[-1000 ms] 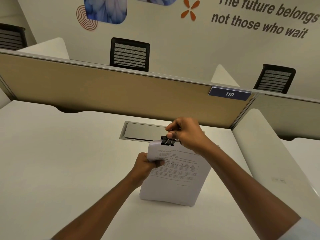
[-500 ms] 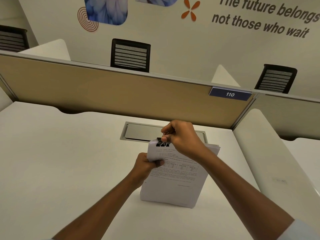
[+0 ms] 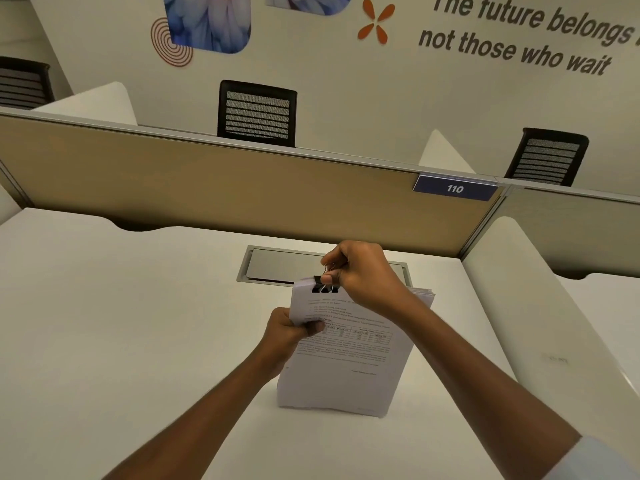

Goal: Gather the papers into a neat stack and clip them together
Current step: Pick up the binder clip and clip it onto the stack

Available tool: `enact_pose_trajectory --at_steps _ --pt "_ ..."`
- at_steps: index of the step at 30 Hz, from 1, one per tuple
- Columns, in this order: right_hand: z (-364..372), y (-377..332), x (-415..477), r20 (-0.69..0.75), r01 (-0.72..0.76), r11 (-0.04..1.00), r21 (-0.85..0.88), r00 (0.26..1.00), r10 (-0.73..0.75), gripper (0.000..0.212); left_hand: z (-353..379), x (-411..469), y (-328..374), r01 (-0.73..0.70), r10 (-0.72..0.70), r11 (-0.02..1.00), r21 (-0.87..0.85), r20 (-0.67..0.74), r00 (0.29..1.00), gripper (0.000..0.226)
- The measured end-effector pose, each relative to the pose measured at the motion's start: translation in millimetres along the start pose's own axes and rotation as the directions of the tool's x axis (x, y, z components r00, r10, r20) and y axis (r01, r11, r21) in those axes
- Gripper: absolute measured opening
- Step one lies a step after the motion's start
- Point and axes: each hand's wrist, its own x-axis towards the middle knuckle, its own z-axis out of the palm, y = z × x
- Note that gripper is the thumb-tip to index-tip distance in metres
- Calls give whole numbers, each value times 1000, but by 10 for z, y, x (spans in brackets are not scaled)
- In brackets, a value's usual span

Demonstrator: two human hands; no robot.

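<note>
Two hands, right grip point(image 3: 360, 275) pinching binder clip point(image 3: 325, 288) atop paper stack point(image 3: 346, 355)

Even soft indoor light, faint shadows under the forearms, wide-angle bending at edges, slight softness.

The papers point(image 3: 346, 368) are white with black print and a small table. The binder clip point(image 3: 323, 288) is black with silver wire handles. The surface point(image 3: 121, 323) is off-white, the partition point(image 3: 207, 188) tan.
</note>
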Motion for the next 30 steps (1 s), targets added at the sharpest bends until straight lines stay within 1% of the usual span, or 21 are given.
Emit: enact_pose_trajectory --at_steps 2,4,6,10,12,15,17,18,19,20,21,22,23,24,25,26,28,29,30 --pt "-3 1 3 6 2 1000 2 1000 -2 17 6 -3 -2 2 -2 1000 2 -7 1000 29" --pt "0 -2 7 19 8 1000 -6 1000 -7 17 10 0 -8 2 -2 1000 5 -18 1000 34" --pt "5 5 6 35 30 999 -35 999 -29 23 5 7 -13 1 -1 1000 12 -26 1000 38" --pt "-8 16 -25 52 85 993 -78 995 -81 34 -10 14 -25 -5 5 1000 8 -23 1000 36" --pt "-10 15 -57 50 103 986 -131 994 -97 43 -10 19 -23 -9 9 1000 14 -34 999 41" --pt "-4 36 -136 30 148 929 -339 989 -147 72 -7 31 -19 -17 17 1000 2 -31 999 35" --pt "5 119 -213 -61 133 899 -418 983 -174 91 -10 30 -12 -19 19 1000 -8 -38 999 31" --pt "15 198 -255 -158 116 906 -408 968 -195 97 -16 32 -11 -20 19 1000 -11 -41 999 31" --pt "30 305 -294 -291 91 915 -393 932 -217 100 -24 38 -14 -17 17 1000 -14 -42 999 30" --pt "55 436 -333 -430 43 922 -386 875 -221 104 -32 42 -14 -11 10 1000 -14 -44 999 28" --pt "84 574 -381 -546 -24 936 -351 817 -184 109 -40 46 -15 -5 4 1000 -10 -50 999 26" --pt "110 710 -432 -629 -92 963 -252 772 -91 114 -45 50 -12 0 0 1000 -6 -56 998 26" --pt "155 862 -484 -666 -151 985 -88 744 55 118 -49 52 -10 4 -4 1000 -2 -62 998 27" --pt "216 1026 -533 -645 -197 975 100 734 214 120 -50 52 -2 6 -6 1000 2 -67 998 28" --pt "278 1178 -584 -573 -232 936 265 743 347 120 -52 54 4 8 -8 1000 5 -73 997 29" --pt "336 1332 -631 -473 -245 884 399 770 427 117 -53 59 5 10 -9 1000 5 -77 997 29" --pt "424 1568 -709 -268 -229 771 594 848 457 103 -56 81 1 10 -10 1000 5 -82 997 32" --pt "455 1645 -726 -185 -239 729 642 874 449 91 -53 90 6 9 -9 1000 4 -85 996 34" --pt "479 1706 -727 -134 -253 710 658 888 440 77 -49 98 11 9 -9 1000 2 -89 996 35"
